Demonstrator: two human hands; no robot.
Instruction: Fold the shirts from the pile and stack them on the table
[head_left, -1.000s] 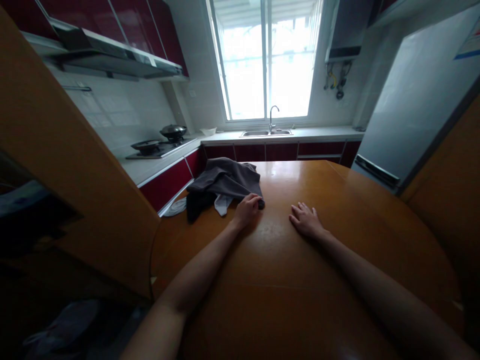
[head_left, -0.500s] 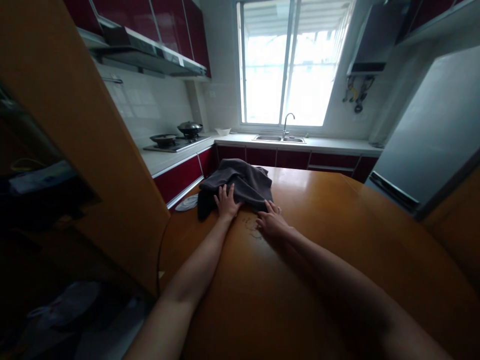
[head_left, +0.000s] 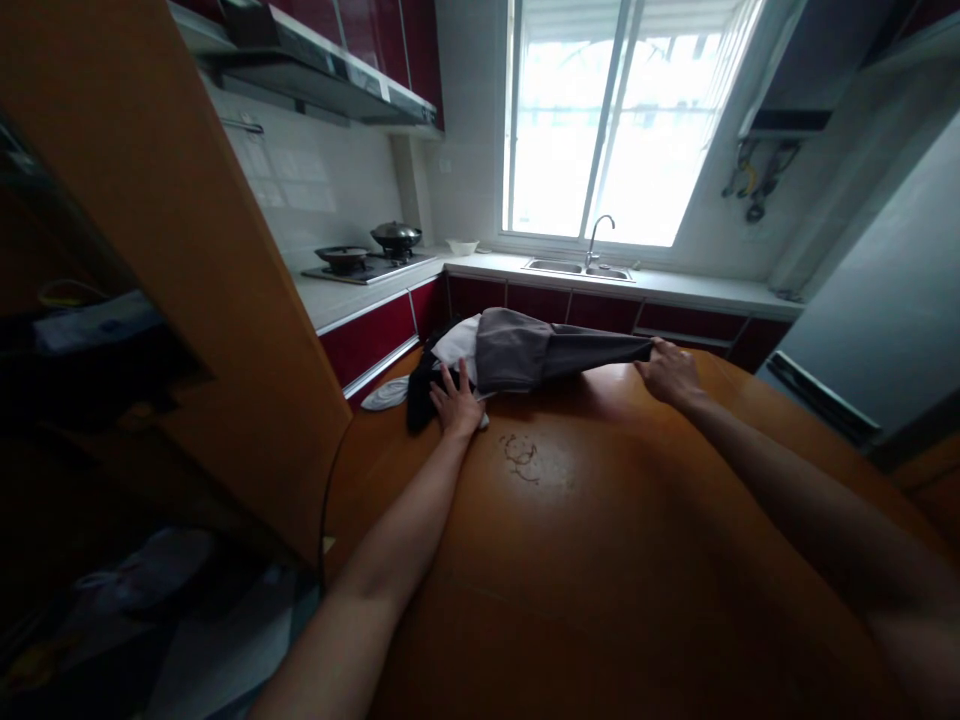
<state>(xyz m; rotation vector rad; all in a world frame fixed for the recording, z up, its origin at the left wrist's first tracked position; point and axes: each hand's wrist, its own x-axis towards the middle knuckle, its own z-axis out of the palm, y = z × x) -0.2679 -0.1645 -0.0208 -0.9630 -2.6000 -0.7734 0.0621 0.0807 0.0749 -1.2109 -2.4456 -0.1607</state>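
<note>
A dark grey garment (head_left: 517, 350) stretches sideways above the far part of the wooden table (head_left: 570, 560). Its right end is gripped by my right hand (head_left: 670, 372), whose fingers are wrapped round the cloth. My left hand (head_left: 457, 402) lies with spread fingers on a pile of black cloth (head_left: 424, 400) at the left. Between the black cloth and the grey garment shows a white cloth (head_left: 457, 342). Beside the pile, at the table's left edge, lies a light grey cloth (head_left: 385, 394). What kind of garment the grey one is, I cannot tell.
Brown marks (head_left: 520, 458) stain the tabletop. Behind the table runs a white counter with a sink (head_left: 577, 268), a bowl (head_left: 463, 246) and a stove holding two pans (head_left: 396, 236). A wooden panel (head_left: 217, 250) stands close on the left, a fridge (head_left: 877, 270) on the right.
My right hand has moved right and lifted, pulling the grey garment off the pile. White and black cloth beneath it now show. My left hand remains on the pile.
</note>
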